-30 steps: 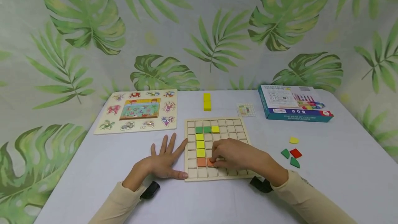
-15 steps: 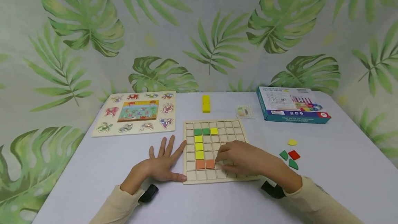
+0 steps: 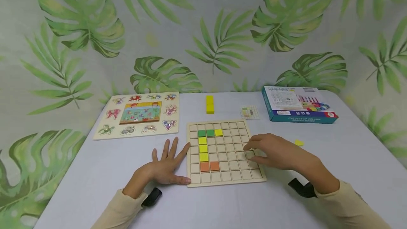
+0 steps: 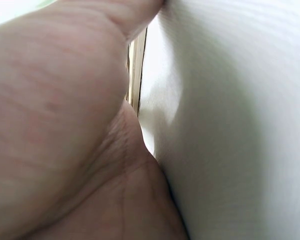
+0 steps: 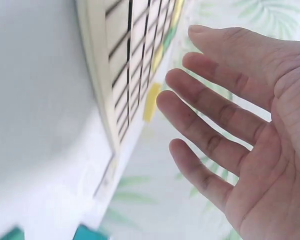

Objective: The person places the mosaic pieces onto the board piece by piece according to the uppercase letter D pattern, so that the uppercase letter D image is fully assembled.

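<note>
Plainly, what we see:
Left hand [image 3: 165,169]: flat, fingers spread, touching grid board [image 3: 235,176] edge.
Right hand [image 3: 276,151]: empty, fingers loose above board's right side.
Hidden: right hand covers loose pieces; only yellow piece [image 3: 299,142] peeks out.

This looks like a play or recording corner set up for children's table games, not a kitchen or workshop. A white table [image 3: 105,172] fills the lower frame, and behind it a backdrop cloth [image 3: 203,27] printed with big green tropical leaves hangs across the whole upper frame, closing off any room beyond. On the table lie toys only: a wooden grid board [image 3: 235,167] with coloured tiles at centre, an animal peg puzzle [image 3: 140,116] at centre left, a teal toy box [image 3: 299,107] at upper right, a small pattern card [image 3: 250,112], and a yellow block [image 3: 209,104].
</note>
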Demonstrator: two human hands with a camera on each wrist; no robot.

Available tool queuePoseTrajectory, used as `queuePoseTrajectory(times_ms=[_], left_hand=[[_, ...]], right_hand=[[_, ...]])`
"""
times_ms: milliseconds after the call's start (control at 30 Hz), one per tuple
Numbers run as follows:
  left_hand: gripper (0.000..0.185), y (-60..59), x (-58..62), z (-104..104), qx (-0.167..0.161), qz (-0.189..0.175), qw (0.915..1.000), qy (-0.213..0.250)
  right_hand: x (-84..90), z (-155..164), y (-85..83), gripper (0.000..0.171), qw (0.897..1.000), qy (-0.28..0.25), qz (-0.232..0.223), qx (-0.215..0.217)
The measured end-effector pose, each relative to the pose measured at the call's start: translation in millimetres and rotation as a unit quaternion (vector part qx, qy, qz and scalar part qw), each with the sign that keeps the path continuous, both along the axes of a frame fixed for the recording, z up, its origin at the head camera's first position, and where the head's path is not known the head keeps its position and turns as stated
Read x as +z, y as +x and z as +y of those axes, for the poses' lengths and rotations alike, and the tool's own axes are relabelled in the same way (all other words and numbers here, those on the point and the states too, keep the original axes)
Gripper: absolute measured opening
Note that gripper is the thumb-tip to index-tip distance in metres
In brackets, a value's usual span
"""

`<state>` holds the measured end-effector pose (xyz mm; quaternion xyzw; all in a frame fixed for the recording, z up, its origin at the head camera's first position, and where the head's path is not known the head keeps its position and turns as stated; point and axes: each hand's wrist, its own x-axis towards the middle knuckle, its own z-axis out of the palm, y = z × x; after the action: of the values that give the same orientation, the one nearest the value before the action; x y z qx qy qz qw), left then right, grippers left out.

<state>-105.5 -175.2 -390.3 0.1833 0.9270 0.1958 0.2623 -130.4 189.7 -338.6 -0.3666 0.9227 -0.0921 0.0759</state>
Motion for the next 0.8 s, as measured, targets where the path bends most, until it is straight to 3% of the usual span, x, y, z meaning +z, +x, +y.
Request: queuePoseTrajectory(times_ms=[367,567,800], left_hand=[[0.117,2.9,2.0,-0.7,0.001,-0.002,1.0000,0.008],[0.117,1.9,-1.7,-2.2,-0.003,-0.003,0.9999,0.010],[0.115,2.3,3.6,0.4,0.001,0.002,1.0000,0.001]], right_hand=[[9.2,56.2,-17.9,0.037,0.995,-0.022,-0.042,-0.092],[12.2,93.0,-32.9,0.042,0.990,-0.036,-0.040,-0.132],[2.5,131.1,-49.8,0.041,0.982,-0.046,-0.099,-0.156]])
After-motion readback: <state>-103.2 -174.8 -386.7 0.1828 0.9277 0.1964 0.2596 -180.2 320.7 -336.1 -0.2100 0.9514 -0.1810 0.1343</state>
